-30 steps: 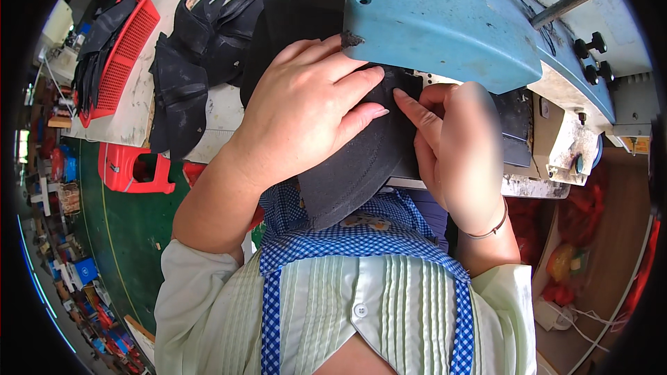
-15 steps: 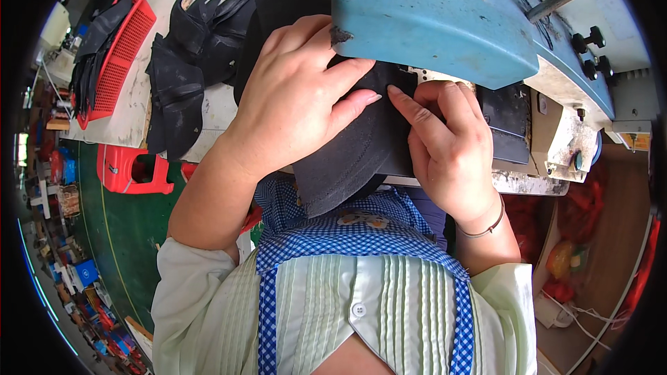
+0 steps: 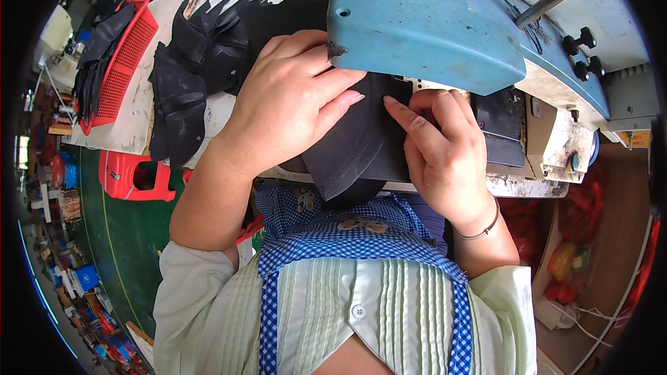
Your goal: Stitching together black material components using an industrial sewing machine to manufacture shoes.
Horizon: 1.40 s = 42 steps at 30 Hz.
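Observation:
A curved black sheet piece [image 3: 347, 149], like leather or a stiff fabric, lies under the edge of a blue machine head [image 3: 424, 28] and hangs over the table's near edge. My left hand [image 3: 288, 101] is closed on it from the left, thumb and forefinger close together by the machine's lower left corner. On the right, my right hand [image 3: 445, 139] grips the piece's right part. Its forefinger reaches out onto the black surface and its other fingers curl in. The machine head hides where the piece runs beneath it.
Several black cut pieces [image 3: 184, 83] lie fanned at the left of the white table [image 3: 128, 114]. A red basket [image 3: 128, 62] of black pieces stands beyond them. Below is a red stool [image 3: 135, 184]. Black knobs [image 3: 583, 42] jut from the machine's right side.
The black piece and both hands have shifted slightly toward me in the picture. The piece's hanging lower end has swung a little to the right. Both hands keep their hold.

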### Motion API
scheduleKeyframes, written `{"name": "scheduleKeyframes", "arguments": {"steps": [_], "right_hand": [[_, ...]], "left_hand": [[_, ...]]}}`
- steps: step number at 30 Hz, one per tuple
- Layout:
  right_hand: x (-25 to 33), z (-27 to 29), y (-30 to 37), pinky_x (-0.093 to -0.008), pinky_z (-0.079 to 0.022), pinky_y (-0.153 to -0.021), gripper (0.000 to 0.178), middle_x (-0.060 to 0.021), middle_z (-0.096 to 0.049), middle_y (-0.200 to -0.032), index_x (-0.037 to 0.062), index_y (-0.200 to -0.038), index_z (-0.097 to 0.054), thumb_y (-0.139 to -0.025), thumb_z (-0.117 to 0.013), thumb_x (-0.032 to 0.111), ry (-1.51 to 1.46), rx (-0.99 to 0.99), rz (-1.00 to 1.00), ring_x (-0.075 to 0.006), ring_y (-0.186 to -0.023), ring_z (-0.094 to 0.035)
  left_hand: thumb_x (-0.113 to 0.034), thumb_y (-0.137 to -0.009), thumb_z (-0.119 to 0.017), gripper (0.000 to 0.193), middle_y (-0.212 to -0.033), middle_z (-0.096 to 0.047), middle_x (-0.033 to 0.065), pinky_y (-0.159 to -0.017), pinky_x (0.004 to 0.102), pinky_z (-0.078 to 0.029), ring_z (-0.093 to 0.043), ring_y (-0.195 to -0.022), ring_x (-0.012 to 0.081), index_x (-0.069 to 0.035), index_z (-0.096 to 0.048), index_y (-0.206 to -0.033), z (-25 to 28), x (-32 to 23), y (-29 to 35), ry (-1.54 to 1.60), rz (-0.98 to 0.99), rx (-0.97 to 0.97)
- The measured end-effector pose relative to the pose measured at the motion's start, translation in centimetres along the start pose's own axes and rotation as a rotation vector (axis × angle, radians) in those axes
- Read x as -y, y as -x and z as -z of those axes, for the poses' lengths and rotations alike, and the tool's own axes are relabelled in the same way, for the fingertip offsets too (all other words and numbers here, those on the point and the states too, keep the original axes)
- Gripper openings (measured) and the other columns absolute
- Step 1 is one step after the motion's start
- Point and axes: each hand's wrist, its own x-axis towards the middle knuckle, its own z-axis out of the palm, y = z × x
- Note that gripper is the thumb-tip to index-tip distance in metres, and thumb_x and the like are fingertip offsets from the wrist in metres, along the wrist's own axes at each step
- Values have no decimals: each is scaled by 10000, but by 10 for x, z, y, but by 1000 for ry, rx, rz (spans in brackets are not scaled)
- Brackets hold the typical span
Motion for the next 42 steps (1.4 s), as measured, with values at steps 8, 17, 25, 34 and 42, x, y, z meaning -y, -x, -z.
{"name": "scheduleKeyframes", "arguments": {"steps": [8, 17, 25, 34, 42], "right_hand": [[3, 1, -1, -388, -532, -756, 496, -109, -589, -940, 18, -1130, -756, -664, -652, -116, 5, 23, -9, -288, -853, -610], [3, 1, 0, -398, -534, -762, 476, -111, -592, -943, 29, -1116, -749, -672, -650, -111, 18, 28, -15, -296, -866, -615], [3, 1, 0, -401, -534, -761, 448, -113, -594, -942, 31, -1094, -749, -684, -646, -117, 8, 18, -22, -298, -865, -618], [1, 1, 1, -393, -536, -745, 415, -107, -596, -948, 23, -1091, -747, -695, -673, -76, 17, 16, 0, -290, -850, -604], [4, 1, 0, -409, -534, -761, 445, -117, -598, -946, 25, -1098, -744, -689, -645, -121, 4, 22, -22, -307, -865, -617]], "left_hand": [[-229, -834, -782, 292, -1070, -708, 57, -965, 428, -441, -610, -1141, 288, -94, -764, -1092, 6, 5, 7, 36, 13, 27], [-287, -824, -787, 351, -1142, -703, 74, -983, 437, -405, -590, -1192, 306, -100, -763, -1120, 9, 6, 10, 43, 16, 59], [-431, -781, -808, 524, -1267, -665, 114, -1021, 480, -377, -551, -1251, 360, -99, -742, -1181, 11, -2, 10, 4, 36, 86], [-470, -772, -804, 569, -1346, -635, 98, -1021, 484, -384, -564, -1238, 372, -132, -716, -1221, 7, -1, 5, -94, 103, 86], [-506, -778, -806, 541, -1298, -670, 94, -979, 491, -421, -612, -1179, 361, -118, -747, -1149, 1, 11, -2, -180, 124, 51]]}}
